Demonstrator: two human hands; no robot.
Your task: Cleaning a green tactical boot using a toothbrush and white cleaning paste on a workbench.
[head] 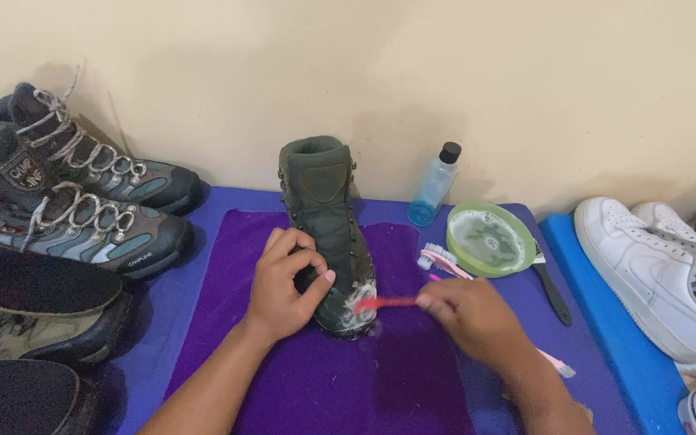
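Note:
A dark green boot (321, 205) without laces stands upright on a purple cloth (316, 379), toe towards me and white with foam. My left hand (286, 282) grips the boot's left side near the toe. My right hand (469, 310) holds a red toothbrush (382, 304), its head against the soapy toe.
A green bowl (489, 239) of soapy water, a clear blue bottle (435, 185), a pink brush (442, 259) and a black-handled tool (553, 294) lie at the right. Grey hiking boots (82, 193) and other shoes sit left; white sneakers (662, 270) sit right on a blue mat.

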